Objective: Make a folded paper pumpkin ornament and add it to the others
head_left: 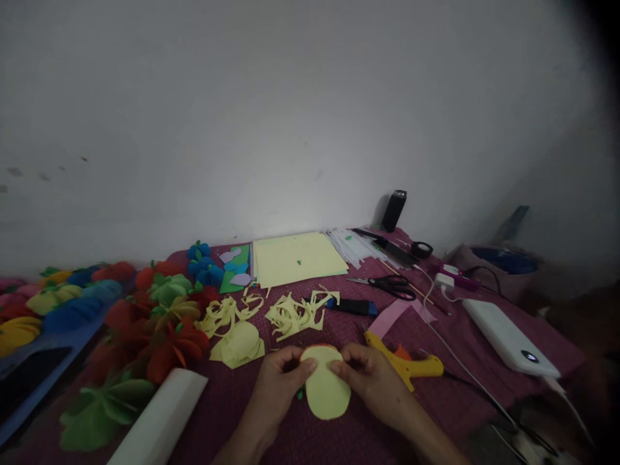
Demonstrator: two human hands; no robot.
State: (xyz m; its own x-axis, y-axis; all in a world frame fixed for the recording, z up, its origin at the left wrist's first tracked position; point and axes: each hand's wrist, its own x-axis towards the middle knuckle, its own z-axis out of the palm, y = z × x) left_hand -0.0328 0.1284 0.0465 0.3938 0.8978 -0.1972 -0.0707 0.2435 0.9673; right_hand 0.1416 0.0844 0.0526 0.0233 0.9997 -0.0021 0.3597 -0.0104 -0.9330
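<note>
A pale yellow paper oval [328, 394] with an orange edge showing along its top hangs between my hands. My left hand [285, 378] pinches its left side between thumb and fingers. On the opposite side my right hand [367, 374] grips it the same way. Beside my right hand lies a yellow glue gun [411, 367] with a bit of orange paper near it. Cut yellow paper pieces [241, 343] rest in a small pile beyond my left hand. Curly yellow paper scraps [293, 318] are heaped just past the oval.
Colourful paper flowers [169, 342] crowd the left side, near a white roll [162, 420]. Yellow sheets [298, 258] lie at the back. Scissors [387, 284], a utility knife [353, 306], a white power bank [508, 336] with cables and a black can [394, 210] occupy the right.
</note>
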